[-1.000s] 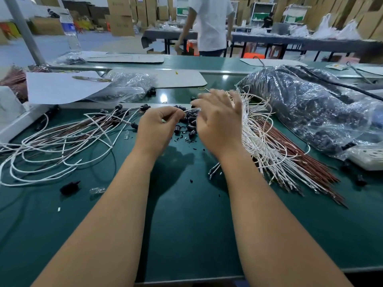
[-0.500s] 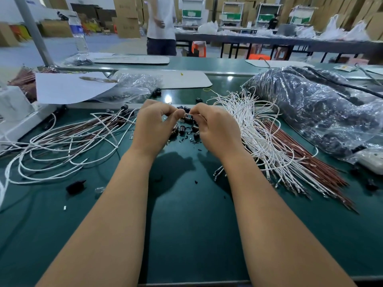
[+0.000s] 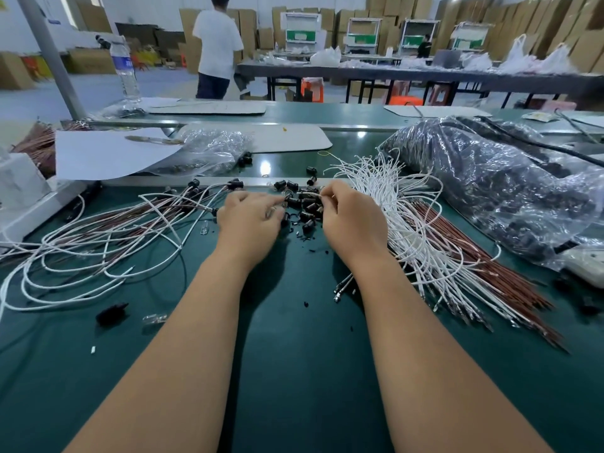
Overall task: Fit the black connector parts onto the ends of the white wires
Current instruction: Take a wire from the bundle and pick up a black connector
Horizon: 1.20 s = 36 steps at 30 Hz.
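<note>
Two hands, one tiny fit-up

Both meet over the black connector parts [image 3: 304, 204] heaped between them. Left hand [image 3: 250, 220] pinches one; right hand [image 3: 354, 220] pinches a white wire [image 3: 309, 193] end, aimed leftward for insertion. Spare wires [image 3: 421, 233] lie just right.

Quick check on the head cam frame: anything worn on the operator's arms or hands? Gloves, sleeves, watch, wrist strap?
Nothing visible. The left hand and right hand are bare, no gloves or finger cots. Both forearms are uncovered for their whole visible length; no sleeve edge enters the frame. No watch, bracelet, wrist strap or cable on either wrist. No rings can be made out, though the fingers are partly hidden.
</note>
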Each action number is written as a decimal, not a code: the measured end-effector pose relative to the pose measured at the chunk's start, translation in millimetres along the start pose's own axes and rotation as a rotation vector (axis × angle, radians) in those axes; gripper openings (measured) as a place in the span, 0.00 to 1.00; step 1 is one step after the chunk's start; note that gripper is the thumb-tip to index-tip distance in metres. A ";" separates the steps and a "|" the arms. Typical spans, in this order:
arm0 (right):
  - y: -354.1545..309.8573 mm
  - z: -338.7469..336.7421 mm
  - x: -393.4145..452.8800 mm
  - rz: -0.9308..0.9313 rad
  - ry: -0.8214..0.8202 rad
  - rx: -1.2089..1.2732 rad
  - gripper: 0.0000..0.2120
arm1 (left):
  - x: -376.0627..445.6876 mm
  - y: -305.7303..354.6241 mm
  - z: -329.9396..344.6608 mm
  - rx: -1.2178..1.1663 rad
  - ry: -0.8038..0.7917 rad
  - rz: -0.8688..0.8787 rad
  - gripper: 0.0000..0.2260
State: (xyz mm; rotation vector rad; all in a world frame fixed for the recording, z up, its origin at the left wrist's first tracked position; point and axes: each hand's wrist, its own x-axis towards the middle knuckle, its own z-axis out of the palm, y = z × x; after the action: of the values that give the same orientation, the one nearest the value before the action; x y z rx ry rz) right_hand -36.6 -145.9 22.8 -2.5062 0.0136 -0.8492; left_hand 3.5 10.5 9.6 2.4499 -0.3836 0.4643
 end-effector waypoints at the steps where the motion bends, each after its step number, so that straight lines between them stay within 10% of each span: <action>1: -0.5 0.1 -0.1 0.008 0.010 0.012 0.07 | 1.1 -0.1 2.5 0.124 -0.070 0.018 0.14; 9: -2.8 2.6 2.2 0.041 0.040 0.131 0.05 | 2.7 1.0 3.6 0.004 0.028 0.060 0.11; 19: -11.5 -0.4 3.7 0.107 0.125 0.507 0.05 | 0.4 14.5 -13.0 -1.204 0.077 -0.275 0.10; 36: -11.6 2.9 3.1 0.085 0.048 0.337 0.07 | 1.6 14.4 -9.4 -1.240 -0.002 -0.255 0.10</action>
State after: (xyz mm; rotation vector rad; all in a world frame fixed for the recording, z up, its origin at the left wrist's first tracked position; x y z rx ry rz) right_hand -34.1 -134.9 27.8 -2.1554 -0.0061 -0.8036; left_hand -2.7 5.0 24.7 1.2575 -0.2323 0.0430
